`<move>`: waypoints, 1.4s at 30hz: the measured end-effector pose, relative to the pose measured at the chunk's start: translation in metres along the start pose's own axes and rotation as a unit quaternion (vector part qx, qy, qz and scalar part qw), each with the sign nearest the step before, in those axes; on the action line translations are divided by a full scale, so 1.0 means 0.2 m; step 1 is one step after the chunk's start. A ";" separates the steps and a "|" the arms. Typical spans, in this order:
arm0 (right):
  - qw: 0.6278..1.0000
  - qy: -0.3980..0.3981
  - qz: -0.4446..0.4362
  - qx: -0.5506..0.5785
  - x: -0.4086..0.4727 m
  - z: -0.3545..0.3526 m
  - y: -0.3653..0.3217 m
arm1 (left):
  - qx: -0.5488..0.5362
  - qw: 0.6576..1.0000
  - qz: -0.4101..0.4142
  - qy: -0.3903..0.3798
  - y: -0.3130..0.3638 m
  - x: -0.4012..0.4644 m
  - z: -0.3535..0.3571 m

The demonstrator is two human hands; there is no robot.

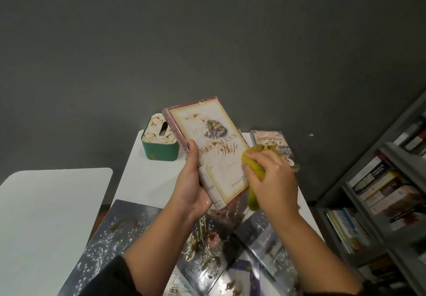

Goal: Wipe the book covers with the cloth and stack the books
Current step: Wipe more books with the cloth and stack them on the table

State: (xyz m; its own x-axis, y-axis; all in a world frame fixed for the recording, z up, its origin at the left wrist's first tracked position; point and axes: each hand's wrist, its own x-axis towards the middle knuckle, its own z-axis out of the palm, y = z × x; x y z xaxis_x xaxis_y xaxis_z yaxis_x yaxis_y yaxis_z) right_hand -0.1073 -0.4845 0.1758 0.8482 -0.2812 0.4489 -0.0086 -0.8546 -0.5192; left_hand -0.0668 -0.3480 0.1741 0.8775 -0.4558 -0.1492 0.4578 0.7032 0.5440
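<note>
1. The left hand (pixel 192 186) is gripping the cream book (pixel 208 148) by its spine edge, thumb lying on the cover, holding it tilted above the white table (pixel 143 180).
2. The right hand (pixel 270 175) is clutching the yellow cloth (pixel 252 169), pressing it against the cover's right edge.
3. The cover is showing brown stains and white specks.
4. The green box (pixel 160 140) is sitting on the table behind the book; its contents are hidden under a patterned lid.

Cream hardcover book (pixel 213 150), stained, tilted, gripped at spine by left hand (pixel 192 185). Crumpled yellow cloth (pixel 253 169) in right hand (pixel 273 175), pressed to cover's right edge. Green tissue box (pixel 159 141) on white table (pixel 143 178); spattered books (pixel 207 249) below.
</note>
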 end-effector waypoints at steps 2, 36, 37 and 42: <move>0.998 -0.014 -0.054 -0.010 -0.11 0.02 -0.09 | -0.008 1.000 -0.007 -0.002 0.00 0.01 -0.01; 0.987 -0.047 -0.155 -0.019 -0.28 0.11 -0.19 | -0.016 0.999 -0.031 0.018 -0.04 0.01 -0.14; 0.985 -0.053 -0.162 -0.017 -0.27 0.10 -0.19 | -0.014 0.999 -0.034 0.020 -0.04 0.01 -0.14; 0.997 -0.043 -0.057 -0.028 -0.02 0.07 -0.05 | -0.006 1.000 -0.029 -0.002 -0.04 -0.01 -0.13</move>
State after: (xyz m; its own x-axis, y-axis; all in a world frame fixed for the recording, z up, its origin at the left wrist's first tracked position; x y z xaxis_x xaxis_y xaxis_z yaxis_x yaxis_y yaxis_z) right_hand -0.1031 -0.4689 0.1682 0.8877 -0.1450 0.4370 0.0623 -0.9025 -0.4261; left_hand -0.0687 -0.3377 0.1496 0.8488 -0.4982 -0.1771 0.5098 0.6822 0.5242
